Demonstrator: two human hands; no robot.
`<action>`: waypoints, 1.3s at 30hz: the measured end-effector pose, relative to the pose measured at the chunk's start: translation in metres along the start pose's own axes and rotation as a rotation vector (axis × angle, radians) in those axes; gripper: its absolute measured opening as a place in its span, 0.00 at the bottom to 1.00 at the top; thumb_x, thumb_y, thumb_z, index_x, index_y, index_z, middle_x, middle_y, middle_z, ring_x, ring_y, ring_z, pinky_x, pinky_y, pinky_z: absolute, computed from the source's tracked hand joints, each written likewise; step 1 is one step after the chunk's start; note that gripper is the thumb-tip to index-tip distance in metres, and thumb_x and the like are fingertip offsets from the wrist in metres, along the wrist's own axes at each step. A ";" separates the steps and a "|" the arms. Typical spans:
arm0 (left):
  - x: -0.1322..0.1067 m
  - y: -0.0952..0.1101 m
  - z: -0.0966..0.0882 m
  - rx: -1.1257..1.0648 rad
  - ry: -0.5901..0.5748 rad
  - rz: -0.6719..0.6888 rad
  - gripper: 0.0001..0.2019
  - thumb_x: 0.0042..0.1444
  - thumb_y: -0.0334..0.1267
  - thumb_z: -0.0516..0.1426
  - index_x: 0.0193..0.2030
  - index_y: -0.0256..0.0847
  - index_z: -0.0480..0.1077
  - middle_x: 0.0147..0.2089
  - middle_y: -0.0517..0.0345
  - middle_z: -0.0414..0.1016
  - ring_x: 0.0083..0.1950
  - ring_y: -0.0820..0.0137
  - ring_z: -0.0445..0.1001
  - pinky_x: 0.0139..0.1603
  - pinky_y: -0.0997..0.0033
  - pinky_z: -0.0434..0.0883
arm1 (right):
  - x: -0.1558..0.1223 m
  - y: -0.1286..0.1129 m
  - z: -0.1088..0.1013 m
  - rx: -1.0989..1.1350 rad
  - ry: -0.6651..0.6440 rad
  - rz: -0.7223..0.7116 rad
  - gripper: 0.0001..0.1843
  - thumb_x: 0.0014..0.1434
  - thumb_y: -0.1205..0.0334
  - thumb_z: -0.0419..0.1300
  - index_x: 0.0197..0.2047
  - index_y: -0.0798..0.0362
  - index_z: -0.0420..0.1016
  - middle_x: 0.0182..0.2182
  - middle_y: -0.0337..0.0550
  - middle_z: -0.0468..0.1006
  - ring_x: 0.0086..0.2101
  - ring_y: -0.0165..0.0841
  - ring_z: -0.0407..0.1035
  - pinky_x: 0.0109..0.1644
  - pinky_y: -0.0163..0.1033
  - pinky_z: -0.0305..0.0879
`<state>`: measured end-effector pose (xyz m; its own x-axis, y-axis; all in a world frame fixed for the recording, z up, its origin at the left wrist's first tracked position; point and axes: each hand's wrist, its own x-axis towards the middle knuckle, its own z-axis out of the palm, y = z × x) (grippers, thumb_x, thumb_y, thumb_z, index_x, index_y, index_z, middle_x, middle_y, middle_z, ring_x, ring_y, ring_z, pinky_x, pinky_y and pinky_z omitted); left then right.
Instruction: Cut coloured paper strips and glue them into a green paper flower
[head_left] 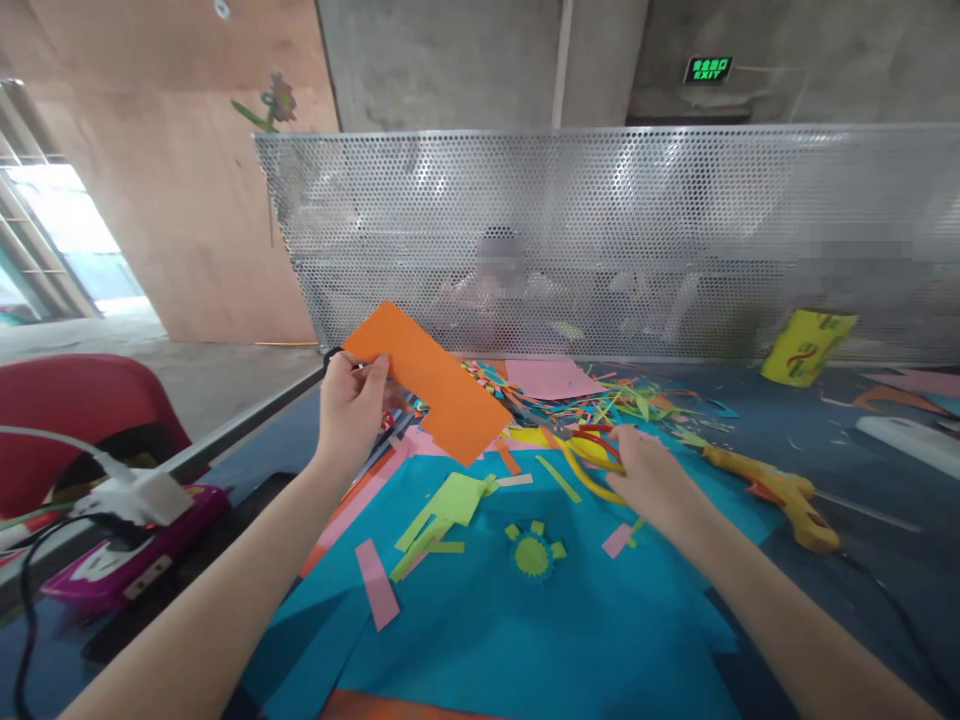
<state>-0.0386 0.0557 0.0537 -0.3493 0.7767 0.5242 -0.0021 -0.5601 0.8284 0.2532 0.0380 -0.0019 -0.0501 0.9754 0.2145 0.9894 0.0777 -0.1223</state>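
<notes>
My left hand (354, 400) pinches an orange sheet of paper (431, 375) by its left end. The sheet is held up off the table, and a notch is cut into its lower edge. My right hand (649, 468) grips a pair of scissors (592, 460) with yellow and red handles; the blades point left toward the sheet, and their tips are hard to make out. Below both hands lie large blue paper sheets (487, 630). On them rest green paper pieces (457, 500), pink strips (376, 585) and a small blue-green gear-shaped paper piece (532, 556).
A yellow glue gun (780, 490) with a cord lies at right. Paper scraps (637, 400) pile up before a perforated metal divider (450, 200). A purple power strip (135, 560) with plugs sits at left, near a red chair (90, 420). A yellow roll (806, 347) stands back right.
</notes>
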 end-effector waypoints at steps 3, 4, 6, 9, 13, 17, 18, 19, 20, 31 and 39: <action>-0.001 -0.004 0.000 0.008 -0.024 -0.015 0.05 0.50 0.35 0.54 0.33 0.42 0.60 0.29 0.61 0.72 0.24 0.73 0.72 0.20 0.76 0.68 | 0.000 -0.002 -0.002 0.285 0.095 0.047 0.13 0.50 0.67 0.53 0.40 0.57 0.59 0.32 0.49 0.71 0.33 0.39 0.67 0.33 0.38 0.59; -0.002 -0.005 0.001 0.017 -0.046 -0.013 0.05 0.50 0.34 0.54 0.34 0.43 0.61 0.30 0.61 0.72 0.26 0.73 0.72 0.22 0.76 0.68 | -0.001 -0.003 -0.004 0.381 0.129 0.053 0.11 0.50 0.65 0.53 0.38 0.55 0.58 0.30 0.45 0.70 0.30 0.37 0.66 0.32 0.37 0.59; -0.004 -0.005 0.002 0.042 -0.136 -0.008 0.10 0.49 0.32 0.53 0.39 0.43 0.61 0.35 0.60 0.72 0.32 0.73 0.73 0.27 0.75 0.70 | -0.003 -0.006 -0.008 0.527 0.178 0.021 0.08 0.52 0.61 0.52 0.34 0.52 0.55 0.25 0.39 0.67 0.26 0.32 0.64 0.29 0.35 0.59; -0.009 0.001 0.006 0.106 -0.297 0.052 0.15 0.50 0.32 0.53 0.46 0.44 0.60 0.39 0.58 0.72 0.37 0.72 0.72 0.35 0.71 0.70 | -0.010 -0.013 -0.014 0.642 0.157 -0.101 0.10 0.53 0.54 0.50 0.30 0.50 0.52 0.22 0.35 0.62 0.24 0.30 0.61 0.27 0.34 0.58; -0.017 0.014 0.011 0.223 -0.452 0.175 0.20 0.53 0.34 0.52 0.53 0.45 0.58 0.47 0.55 0.69 0.45 0.70 0.70 0.46 0.66 0.68 | -0.019 -0.021 -0.016 0.619 0.034 -0.177 0.13 0.51 0.52 0.53 0.32 0.51 0.54 0.27 0.38 0.64 0.29 0.32 0.62 0.30 0.36 0.59; -0.024 0.020 0.013 0.299 -0.528 0.168 0.33 0.51 0.34 0.54 0.62 0.49 0.44 0.40 0.56 0.72 0.39 0.70 0.71 0.39 0.68 0.71 | -0.023 -0.025 -0.014 0.566 -0.086 -0.184 0.14 0.52 0.51 0.53 0.35 0.51 0.57 0.31 0.42 0.67 0.32 0.35 0.63 0.33 0.38 0.60; -0.025 0.021 0.013 0.307 -0.524 0.166 0.37 0.50 0.33 0.55 0.63 0.49 0.40 0.38 0.57 0.72 0.38 0.70 0.72 0.38 0.69 0.71 | -0.024 -0.026 -0.015 0.566 -0.107 -0.192 0.15 0.52 0.51 0.53 0.37 0.51 0.58 0.33 0.43 0.68 0.33 0.35 0.64 0.34 0.38 0.60; -0.026 0.021 0.014 0.311 -0.515 0.166 0.39 0.49 0.33 0.57 0.63 0.49 0.38 0.38 0.57 0.72 0.36 0.71 0.72 0.37 0.69 0.71 | -0.025 -0.026 -0.015 0.569 -0.125 -0.199 0.17 0.51 0.50 0.53 0.40 0.51 0.58 0.34 0.43 0.69 0.34 0.36 0.64 0.35 0.39 0.61; -0.026 0.020 0.014 0.311 -0.503 0.167 0.41 0.48 0.32 0.57 0.63 0.50 0.36 0.38 0.57 0.72 0.35 0.73 0.71 0.36 0.70 0.71 | -0.026 -0.026 -0.016 0.571 -0.142 -0.205 0.18 0.51 0.50 0.54 0.41 0.51 0.59 0.35 0.44 0.69 0.34 0.37 0.65 0.35 0.39 0.61; -0.035 0.015 0.020 0.225 -0.488 0.174 0.42 0.46 0.32 0.59 0.63 0.52 0.38 0.42 0.55 0.68 0.32 0.76 0.70 0.32 0.75 0.71 | -0.033 -0.028 -0.016 0.572 -0.222 -0.237 0.19 0.52 0.46 0.53 0.39 0.52 0.63 0.34 0.43 0.70 0.34 0.35 0.64 0.35 0.39 0.61; -0.045 0.013 0.029 0.179 -0.461 0.168 0.40 0.45 0.32 0.60 0.62 0.52 0.42 0.41 0.56 0.69 0.37 0.71 0.73 0.36 0.71 0.72 | -0.036 -0.027 -0.016 0.654 -0.249 -0.275 0.14 0.53 0.51 0.53 0.37 0.51 0.62 0.30 0.39 0.69 0.28 0.30 0.62 0.30 0.34 0.58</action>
<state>0.0039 0.0219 0.0471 0.1178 0.7493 0.6517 0.1928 -0.6611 0.7252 0.2299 -0.0024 0.0089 -0.3898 0.9150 0.1042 0.6581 0.3559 -0.6635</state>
